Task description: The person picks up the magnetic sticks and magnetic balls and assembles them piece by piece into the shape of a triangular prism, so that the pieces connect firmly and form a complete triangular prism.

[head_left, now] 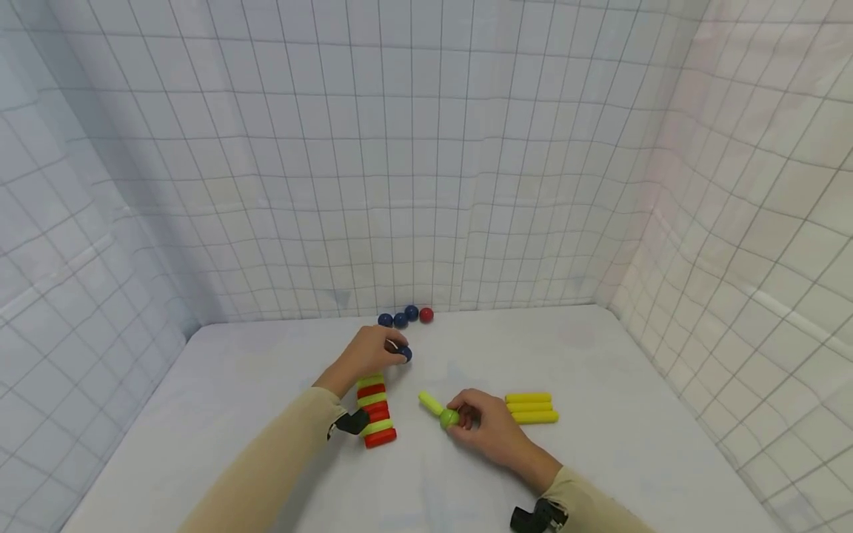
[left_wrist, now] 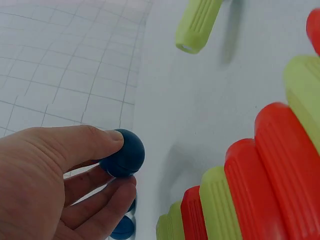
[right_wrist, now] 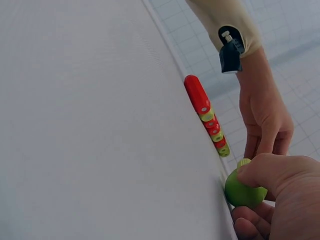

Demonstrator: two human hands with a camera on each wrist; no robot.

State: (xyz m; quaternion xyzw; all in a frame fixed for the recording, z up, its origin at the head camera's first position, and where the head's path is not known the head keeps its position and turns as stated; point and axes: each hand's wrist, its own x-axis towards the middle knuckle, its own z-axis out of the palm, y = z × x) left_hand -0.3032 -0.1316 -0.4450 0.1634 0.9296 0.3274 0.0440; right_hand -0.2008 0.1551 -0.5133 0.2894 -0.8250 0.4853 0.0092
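In the head view my left hand (head_left: 365,354) is at mid table, just in front of a cluster of balls. Its thumb and fingers pinch a dark blue ball (left_wrist: 129,155), seen close up in the left wrist view. Nearer to me and to the right, my right hand (head_left: 492,428) grips a green ball (right_wrist: 242,191) between thumb and fingers. A light green ridged rod (head_left: 431,403) sticks out from that ball, pointing away and to the left. The ball partly hides the rod in the right wrist view.
Alternating red and light green rods (head_left: 380,438) lie side by side under my left forearm. Three yellow rods (head_left: 531,408) lie right of my right hand. Three blue balls (head_left: 400,320) and a red ball (head_left: 426,315) sit near the back wall, a gridded white cloth (head_left: 400,185).
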